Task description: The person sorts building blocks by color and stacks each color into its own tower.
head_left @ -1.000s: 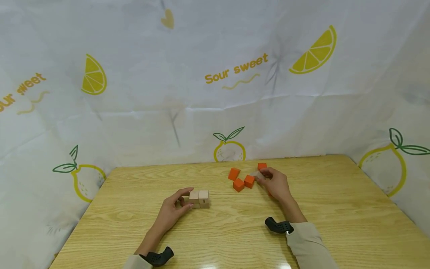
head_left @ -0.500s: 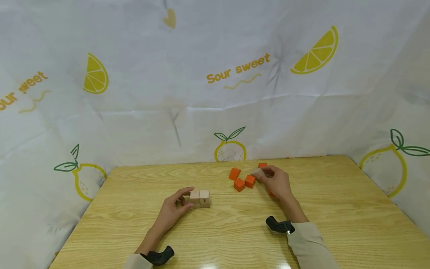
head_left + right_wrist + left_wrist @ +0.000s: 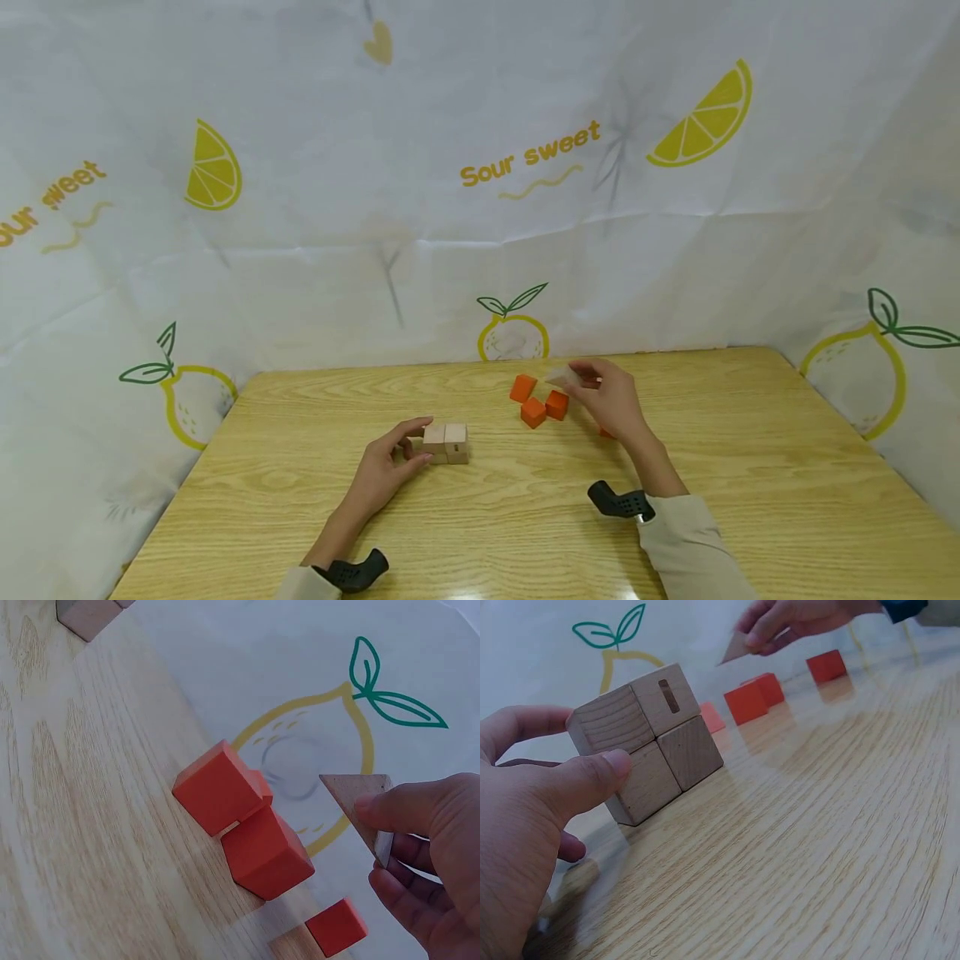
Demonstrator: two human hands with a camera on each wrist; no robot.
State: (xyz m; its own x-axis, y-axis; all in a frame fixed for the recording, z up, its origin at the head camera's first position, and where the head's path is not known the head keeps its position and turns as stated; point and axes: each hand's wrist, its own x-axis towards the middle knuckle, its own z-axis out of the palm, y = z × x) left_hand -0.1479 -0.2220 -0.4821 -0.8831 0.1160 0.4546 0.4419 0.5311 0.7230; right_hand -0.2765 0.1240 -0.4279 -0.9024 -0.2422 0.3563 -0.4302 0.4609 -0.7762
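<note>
Four-square stacked, a group of plain wooden blocks (image 3: 456, 446) stands on the table at centre left. My left hand (image 3: 382, 467) holds it from the left, its thumb on the near face and its index finger at the far side, as the left wrist view shows. With the thumb and fingers of my right hand (image 3: 611, 404) I pinch a plain triangular wooden block (image 3: 360, 801), raised above the table beyond the orange-red blocks. Two orange-red cubes (image 3: 533, 412) sit close together below and left of that hand, and a sloped orange-red block (image 3: 522, 387) lies behind them.
Another orange-red block (image 3: 606, 432) shows partly from under my right hand. The wooden tabletop (image 3: 510, 525) ends at a white cloth (image 3: 375, 292) printed with lemons, which hangs behind and at both sides.
My right hand has lifted the triangular block from among the orange-red blocks and moved it slightly left. An orange-red block at the back is now hidden behind that hand. My left hand stays put.
</note>
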